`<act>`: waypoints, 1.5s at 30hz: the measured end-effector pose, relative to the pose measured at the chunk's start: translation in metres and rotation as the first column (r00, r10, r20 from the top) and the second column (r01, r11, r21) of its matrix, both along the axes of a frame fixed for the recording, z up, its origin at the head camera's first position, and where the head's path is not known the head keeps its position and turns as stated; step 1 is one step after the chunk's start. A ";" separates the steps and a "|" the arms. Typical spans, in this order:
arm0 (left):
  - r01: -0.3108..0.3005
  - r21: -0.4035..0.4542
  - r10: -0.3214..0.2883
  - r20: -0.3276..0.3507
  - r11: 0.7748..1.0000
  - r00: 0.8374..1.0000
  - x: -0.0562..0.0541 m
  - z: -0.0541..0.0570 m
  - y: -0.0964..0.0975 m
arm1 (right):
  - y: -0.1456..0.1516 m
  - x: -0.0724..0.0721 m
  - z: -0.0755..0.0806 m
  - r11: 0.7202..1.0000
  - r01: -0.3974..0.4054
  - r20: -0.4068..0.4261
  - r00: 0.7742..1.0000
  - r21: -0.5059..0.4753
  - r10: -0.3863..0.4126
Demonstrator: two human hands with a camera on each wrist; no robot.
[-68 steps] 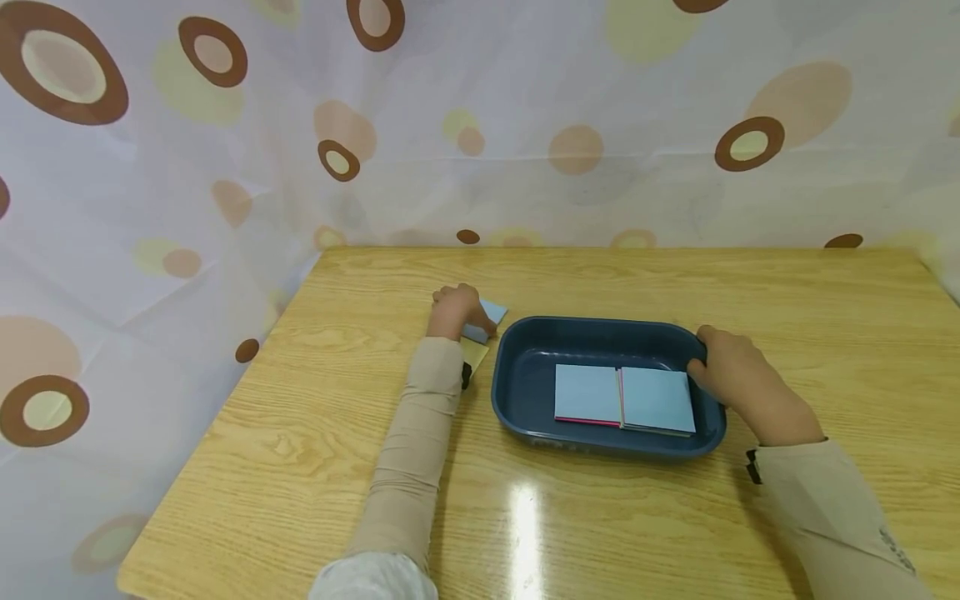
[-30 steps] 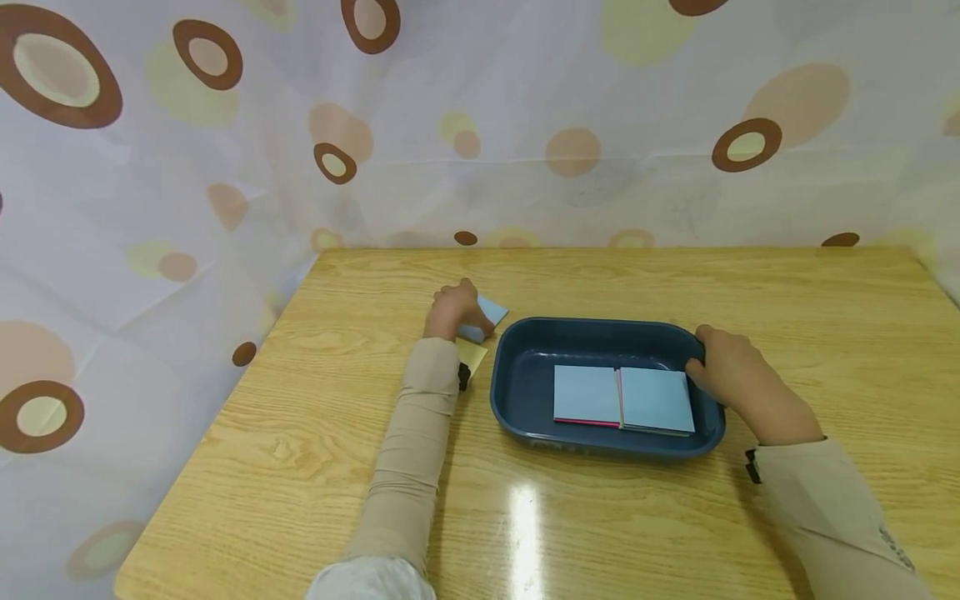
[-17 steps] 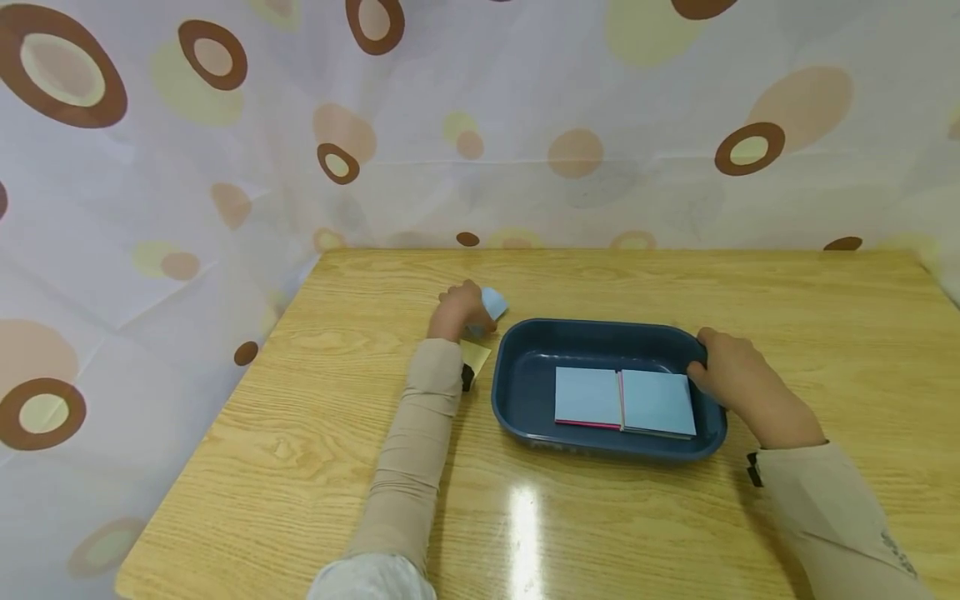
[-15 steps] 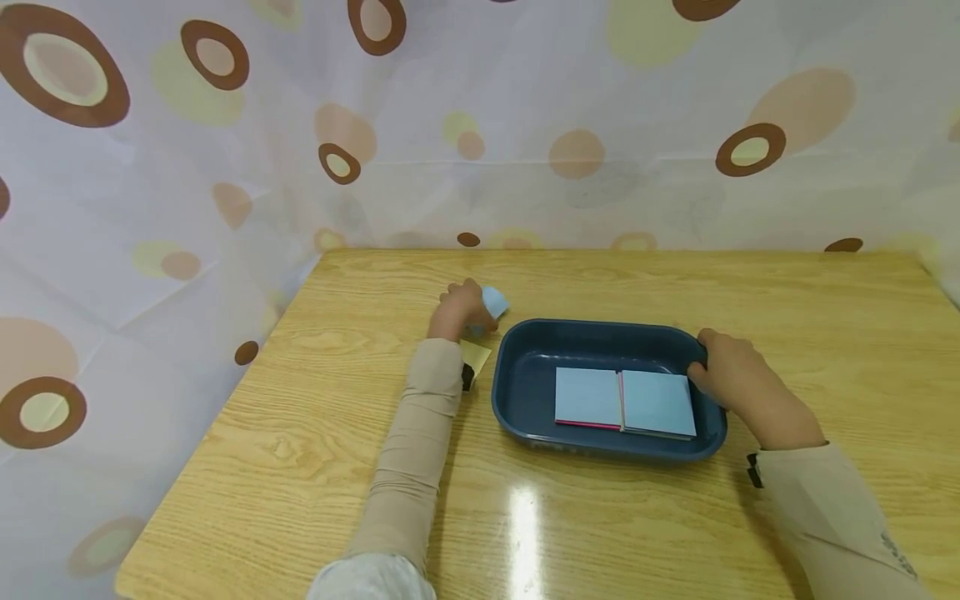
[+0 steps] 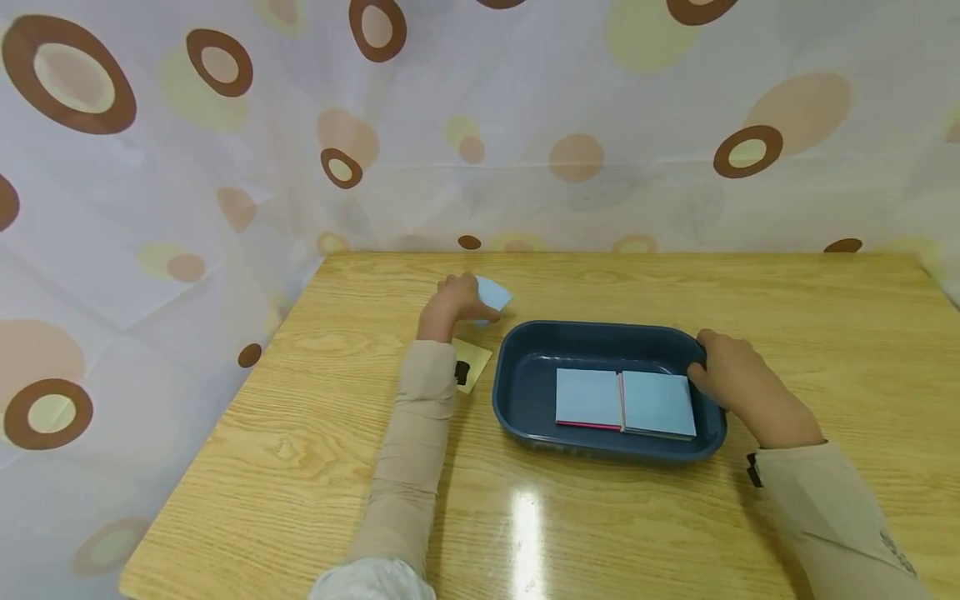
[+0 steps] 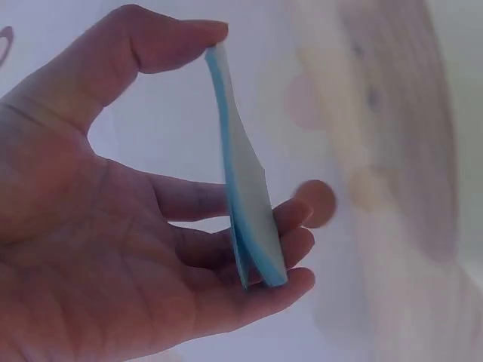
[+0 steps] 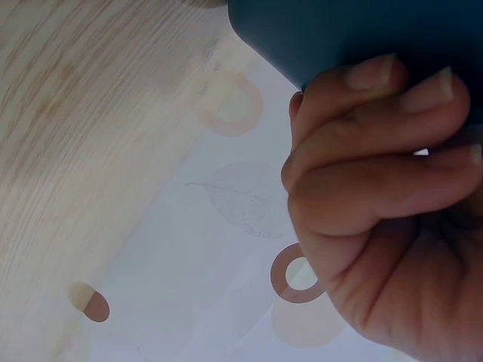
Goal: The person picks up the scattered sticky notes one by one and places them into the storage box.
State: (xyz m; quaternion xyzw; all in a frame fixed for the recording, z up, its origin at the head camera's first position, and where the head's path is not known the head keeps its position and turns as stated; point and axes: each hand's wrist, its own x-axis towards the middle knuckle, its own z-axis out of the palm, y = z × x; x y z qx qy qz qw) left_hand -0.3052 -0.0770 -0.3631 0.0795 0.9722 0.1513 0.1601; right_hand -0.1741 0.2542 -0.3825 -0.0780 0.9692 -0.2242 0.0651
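In the head view my left hand (image 5: 457, 302) is above the table, left of the tray. It holds a thin pad of light blue sticky notes (image 5: 495, 293). In the left wrist view the blue pad (image 6: 245, 181) stands on edge between thumb and fingers, and its sheets part at the lower end. A yellow square of notes (image 5: 472, 360) lies on the table beside the left wrist, partly hidden by it. My right hand (image 5: 738, 379) grips the right rim of a dark blue tray (image 5: 517, 417), thumb inside. In the right wrist view its fingers (image 7: 362, 143) curl against the tray's outside.
Inside the tray two light blue pads (image 5: 587, 396) lie side by side, with pink and pale edges showing beneath. The wooden table (image 5: 300, 433) reaches back to a white patterned cloth (image 5: 525, 108) hanging behind and at the left.
My left hand has lifted slightly and moved back, carrying the blue pad with it. More of the yellow square shows now. The right hand and the tray stay where they were.
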 end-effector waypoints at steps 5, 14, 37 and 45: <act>0.048 0.014 -0.046 -0.095 0.999 0.994 0.012 0.018 0.006 | -0.003 -0.003 0.000 1.000 0.007 -0.005 1.000 0.002 -0.007; 0.255 -0.037 -0.258 -0.138 0.966 0.956 0.048 0.052 0.032 | -0.011 -0.008 0.002 1.000 0.029 0.025 0.999 -0.004 -0.029; 0.708 -0.510 -0.711 0.239 0.488 0.662 0.072 0.019 0.102 | -0.018 -0.014 0.003 0.999 0.035 0.058 0.998 -0.012 -0.035; 0.724 -0.522 -0.694 0.306 0.451 0.652 0.072 0.004 0.110 | -0.020 -0.014 0.003 0.999 0.048 0.075 0.996 -0.018 -0.046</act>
